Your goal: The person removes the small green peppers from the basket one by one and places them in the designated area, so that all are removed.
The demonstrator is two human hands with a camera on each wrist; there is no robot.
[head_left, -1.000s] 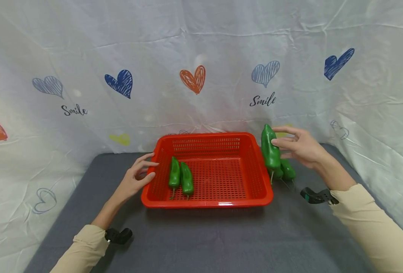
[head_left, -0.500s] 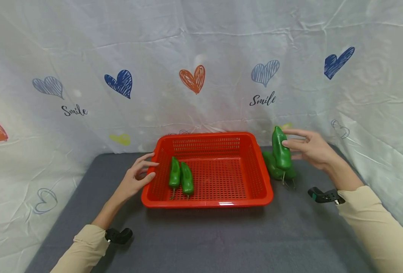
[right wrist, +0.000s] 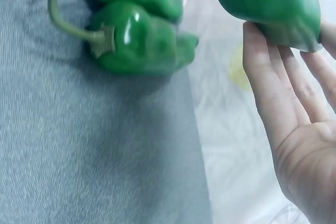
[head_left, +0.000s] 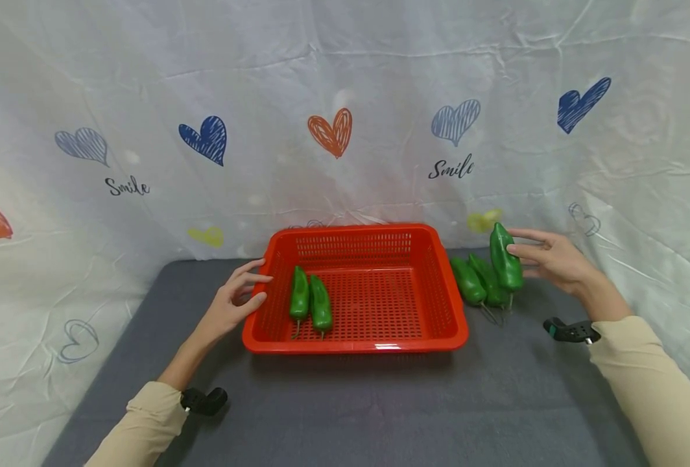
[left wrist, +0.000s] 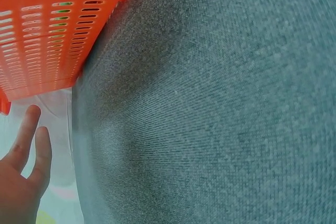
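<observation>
My right hand holds a green chili pepper between thumb and fingers, its tip up and its stem down. In the right wrist view the held pepper is raised over the cloth. Two more green peppers lie side by side just left of it, stems toward the front. My left hand is at the left rim of a red plastic basket, fingers spread and fingertips over the rim. Inside, toward the left, lie two green peppers. The left wrist view shows straight fingers beside the basket's slotted wall.
A dark grey cloth covers the table under the basket and peppers. Behind it hangs a pale sheet printed with hearts and words. Each wrist wears a black band.
My right hand has moved right with the pepper, from beside the basket's right rim to past the two loose peppers, which now show more fully. My left hand has stayed put.
</observation>
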